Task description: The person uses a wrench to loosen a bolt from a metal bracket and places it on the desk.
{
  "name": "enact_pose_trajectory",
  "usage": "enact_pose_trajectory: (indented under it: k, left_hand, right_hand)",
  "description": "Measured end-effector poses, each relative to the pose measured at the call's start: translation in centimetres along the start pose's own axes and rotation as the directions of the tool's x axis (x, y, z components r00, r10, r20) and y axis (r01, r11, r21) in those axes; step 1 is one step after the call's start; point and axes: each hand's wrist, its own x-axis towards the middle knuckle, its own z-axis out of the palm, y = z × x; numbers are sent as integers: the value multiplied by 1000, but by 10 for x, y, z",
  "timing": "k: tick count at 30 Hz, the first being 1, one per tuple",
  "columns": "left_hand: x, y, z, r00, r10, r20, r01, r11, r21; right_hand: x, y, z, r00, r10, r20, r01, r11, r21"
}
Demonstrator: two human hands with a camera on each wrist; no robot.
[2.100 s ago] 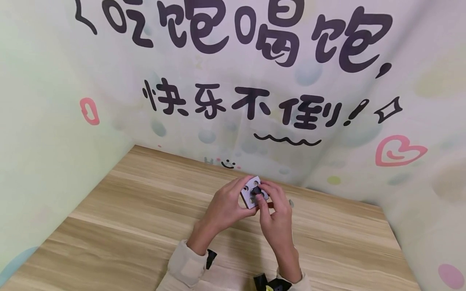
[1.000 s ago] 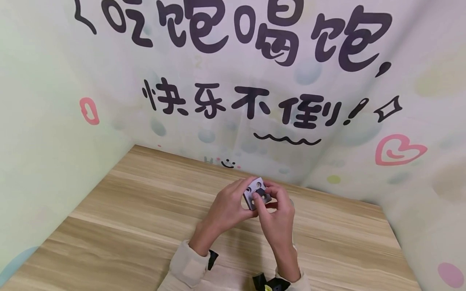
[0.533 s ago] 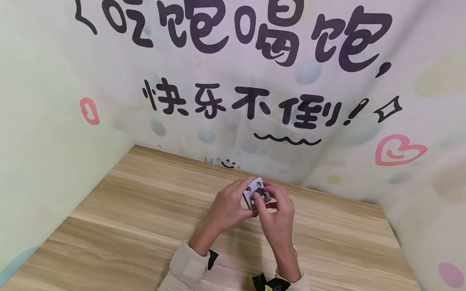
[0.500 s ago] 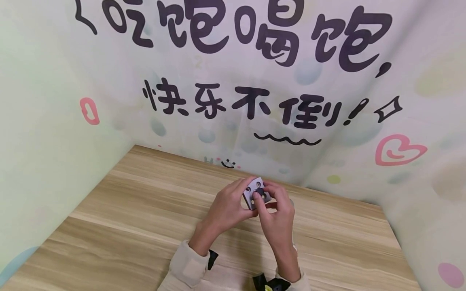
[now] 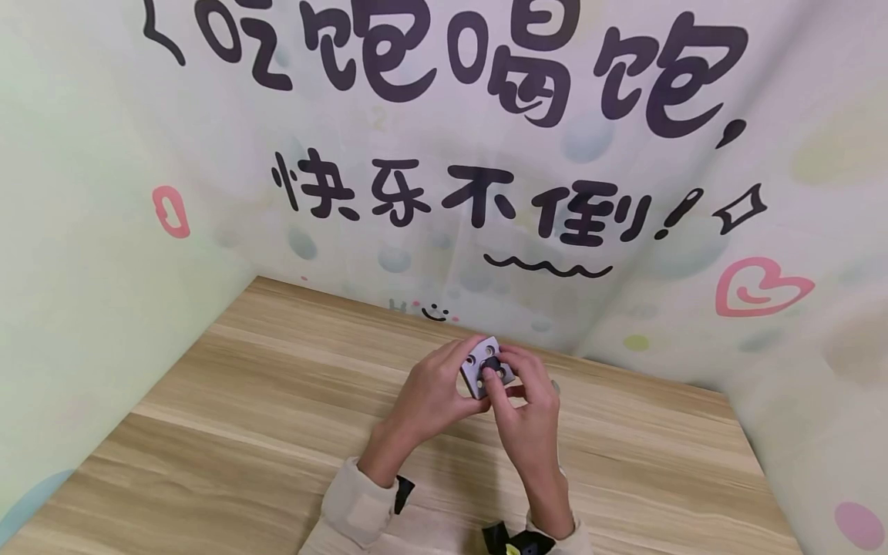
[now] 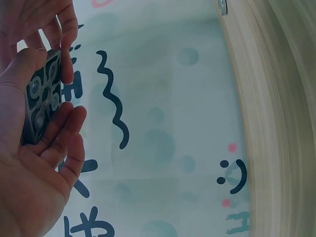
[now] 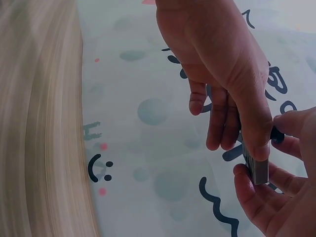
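My left hand (image 5: 428,391) grips a square grey plate (image 5: 480,353) by its edges, above the table. The plate is tilted, with a hole near each corner and a black knob-like piece (image 5: 492,362) standing at its middle. Between thumb and forefinger, my right hand (image 5: 527,408) pinches that black piece; its other fingers reach round the plate's right side. In the left wrist view the plate's other face (image 6: 45,92) shows round bosses among dark curved recesses. The right wrist view has the plate nearly edge-on, the black piece (image 7: 277,134) partly covered by fingertips.
A wood-grain table (image 5: 236,432) lies below both hands. Printed cloth walls (image 5: 388,254) with large black characters rise at its back and sides. Beyond the right hand, a small grey thing (image 5: 555,387) is partly hidden. Black wrist gear (image 5: 516,539) sits at the right sleeve.
Both hands keep hold of the plate and the black piece. The plate has shifted slightly left and up since half a second ago, and the black piece shows at a different angle.
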Motion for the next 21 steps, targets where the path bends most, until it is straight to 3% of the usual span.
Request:
enact_pose_trajectory:
  k: [21]
  left_hand:
    - [0,0,-1,1000,-8,3,8,1000,-9]
  right_hand:
    - [0,1,0,1000,10,16,-10,1000,15]
